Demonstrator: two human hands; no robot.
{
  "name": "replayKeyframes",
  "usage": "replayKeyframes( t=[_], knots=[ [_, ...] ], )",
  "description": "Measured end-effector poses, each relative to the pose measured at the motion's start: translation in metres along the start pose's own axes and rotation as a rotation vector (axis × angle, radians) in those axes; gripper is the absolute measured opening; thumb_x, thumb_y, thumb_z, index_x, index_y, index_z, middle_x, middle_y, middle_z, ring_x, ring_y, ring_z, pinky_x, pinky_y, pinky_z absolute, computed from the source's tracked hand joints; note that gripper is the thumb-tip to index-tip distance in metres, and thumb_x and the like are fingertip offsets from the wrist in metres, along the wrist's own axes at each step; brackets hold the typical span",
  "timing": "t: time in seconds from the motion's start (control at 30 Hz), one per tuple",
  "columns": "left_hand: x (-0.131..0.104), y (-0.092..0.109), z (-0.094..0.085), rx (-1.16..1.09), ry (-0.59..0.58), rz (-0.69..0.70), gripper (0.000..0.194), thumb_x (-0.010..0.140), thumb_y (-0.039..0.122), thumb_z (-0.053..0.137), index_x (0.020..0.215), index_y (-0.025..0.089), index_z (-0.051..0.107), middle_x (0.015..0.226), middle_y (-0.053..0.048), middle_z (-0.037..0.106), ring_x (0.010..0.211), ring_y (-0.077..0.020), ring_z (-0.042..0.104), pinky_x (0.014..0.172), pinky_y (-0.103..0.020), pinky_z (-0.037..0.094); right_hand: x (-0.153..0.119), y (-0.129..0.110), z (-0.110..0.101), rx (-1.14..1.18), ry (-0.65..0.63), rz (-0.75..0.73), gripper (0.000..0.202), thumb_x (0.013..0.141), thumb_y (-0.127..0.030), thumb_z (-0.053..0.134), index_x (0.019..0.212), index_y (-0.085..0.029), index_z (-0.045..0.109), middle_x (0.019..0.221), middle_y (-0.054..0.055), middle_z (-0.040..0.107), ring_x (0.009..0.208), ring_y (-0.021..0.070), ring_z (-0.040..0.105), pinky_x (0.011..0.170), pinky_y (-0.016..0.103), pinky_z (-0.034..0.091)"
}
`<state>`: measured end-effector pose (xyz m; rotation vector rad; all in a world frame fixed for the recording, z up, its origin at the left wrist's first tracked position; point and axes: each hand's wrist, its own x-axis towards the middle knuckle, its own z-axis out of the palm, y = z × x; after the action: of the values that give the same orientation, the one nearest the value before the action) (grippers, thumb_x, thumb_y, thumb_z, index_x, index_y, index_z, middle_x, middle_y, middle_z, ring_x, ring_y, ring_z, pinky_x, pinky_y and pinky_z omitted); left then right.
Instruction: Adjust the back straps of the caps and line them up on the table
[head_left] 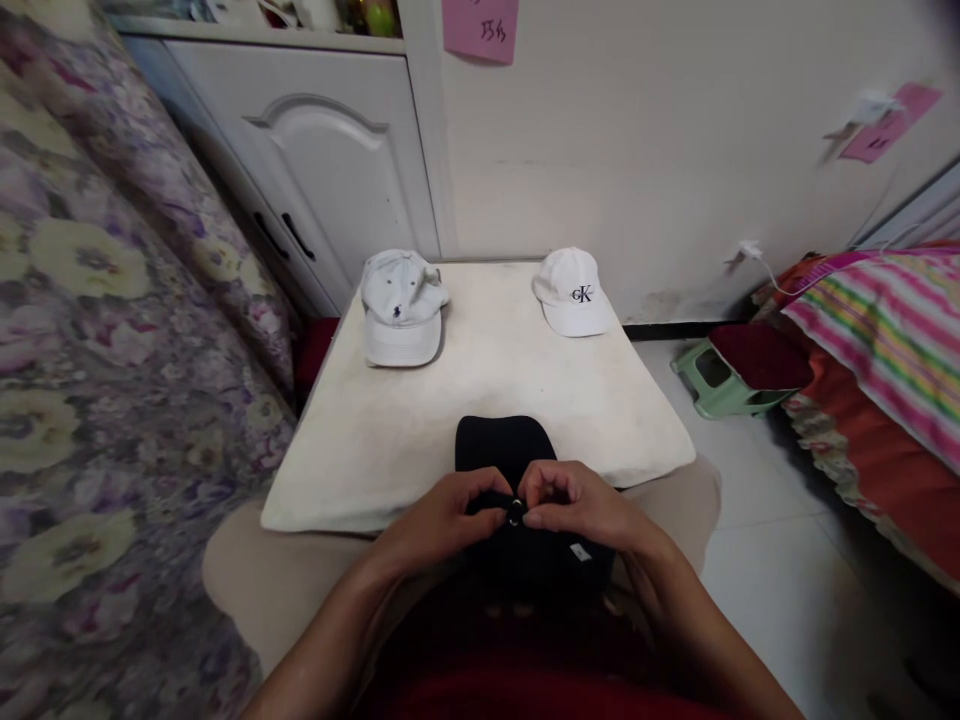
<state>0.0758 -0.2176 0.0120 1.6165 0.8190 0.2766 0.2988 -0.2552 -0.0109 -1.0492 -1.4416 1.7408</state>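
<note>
A black baseball cap (502,442) lies at the near edge of the table, its brim on the tabletop and its crown towards my lap. My left hand (450,512) pinches the cap's back strap from the left, thumb and forefinger together. From the other side, my right hand (581,500) pinches the strap close by. Between the fingertips shows a small shiny metal buckle (516,513). How far the strap runs through it is too small to tell. A small white label (580,552) sits on the crown below my right hand.
A pale grey cap (403,305) stands at the table's (495,350) far left, a white cap (574,293) at its far right. A floral curtain (112,400) hangs on the left. On the right are a green stool (709,375) and a bed (892,400). Behind are a cabinet (322,150) and wall.
</note>
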Motion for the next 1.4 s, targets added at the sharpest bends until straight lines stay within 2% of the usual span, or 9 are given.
replayKeyframes(
  t=[0.17, 0.33, 0.47, 0.7, 0.93, 1.07, 1.4],
  knots=[
    [0.000, -0.001, -0.001, -0.019, -0.022, -0.025, 0.010, 0.084, 0.028, 0.059, 0.083, 0.018, 0.062, 0.070, 0.004, 0.053, 0.064, -0.0124, 0.043, 0.059, -0.025, 0.032, -0.002, -0.003, 0.001, -0.022, -0.016, -0.003, 0.016, 0.083, -0.031, 0.072, 0.085, -0.020, 0.061, 0.068, -0.005, 0.051, 0.060, 0.0098, 0.043, 0.056, 0.023, 0.033],
    [0.002, -0.003, -0.002, -0.016, -0.017, 0.002, 0.012, 0.084, 0.030, 0.059, 0.085, 0.018, 0.063, 0.075, 0.003, 0.055, 0.069, -0.0137, 0.046, 0.063, -0.025, 0.035, -0.007, -0.009, 0.001, -0.193, -0.032, -0.042, 0.016, 0.084, -0.033, 0.072, 0.086, -0.022, 0.061, 0.079, -0.003, 0.055, 0.070, 0.0130, 0.048, 0.063, 0.026, 0.038],
    [0.001, -0.001, -0.002, -0.041, -0.011, -0.003, 0.012, 0.084, 0.030, 0.059, 0.081, 0.019, 0.061, 0.073, 0.003, 0.053, 0.068, -0.0136, 0.045, 0.061, -0.026, 0.034, -0.008, -0.012, 0.001, -0.277, -0.006, -0.113, 0.016, 0.091, -0.036, 0.063, 0.085, -0.022, 0.059, 0.086, 0.000, 0.055, 0.077, 0.0148, 0.049, 0.070, 0.028, 0.039],
    [0.002, 0.003, -0.001, -0.040, -0.010, -0.046, 0.012, 0.084, 0.030, 0.059, 0.080, 0.018, 0.060, 0.071, 0.003, 0.052, 0.066, -0.0135, 0.044, 0.060, -0.026, 0.033, -0.006, -0.007, 0.006, -0.267, 0.052, -0.103, 0.025, 0.097, -0.039, 0.053, 0.081, -0.021, 0.057, 0.078, -0.001, 0.051, 0.069, 0.0136, 0.044, 0.061, 0.026, 0.035],
    [0.001, 0.006, -0.001, -0.023, -0.036, -0.023, 0.009, 0.083, 0.026, 0.056, 0.081, 0.019, 0.061, 0.073, 0.002, 0.054, 0.068, -0.0141, 0.044, 0.061, -0.027, 0.033, -0.005, -0.002, 0.008, -0.213, 0.125, -0.030, 0.021, 0.088, -0.031, 0.063, 0.074, -0.021, 0.052, 0.069, -0.004, 0.049, 0.062, 0.0115, 0.043, 0.055, 0.024, 0.031],
    [0.002, 0.005, -0.002, -0.048, -0.047, -0.016, 0.006, 0.081, 0.024, 0.058, 0.082, 0.018, 0.060, 0.074, 0.002, 0.053, 0.068, -0.0134, 0.043, 0.061, -0.026, 0.033, -0.006, -0.006, 0.008, -0.163, 0.094, -0.010, 0.016, 0.087, -0.028, 0.065, 0.076, -0.020, 0.055, 0.065, -0.005, 0.050, 0.059, 0.0110, 0.042, 0.054, 0.024, 0.030],
    [0.003, 0.002, -0.007, -0.081, -0.102, 0.010, 0.010, 0.082, 0.028, 0.062, 0.085, 0.018, 0.061, 0.074, 0.004, 0.052, 0.068, -0.0123, 0.044, 0.063, -0.026, 0.033, -0.005, -0.006, 0.004, -0.074, 0.027, -0.034, 0.013, 0.089, -0.031, 0.065, 0.084, -0.020, 0.060, 0.074, -0.002, 0.057, 0.067, 0.0127, 0.050, 0.060, 0.026, 0.037]
  ],
)
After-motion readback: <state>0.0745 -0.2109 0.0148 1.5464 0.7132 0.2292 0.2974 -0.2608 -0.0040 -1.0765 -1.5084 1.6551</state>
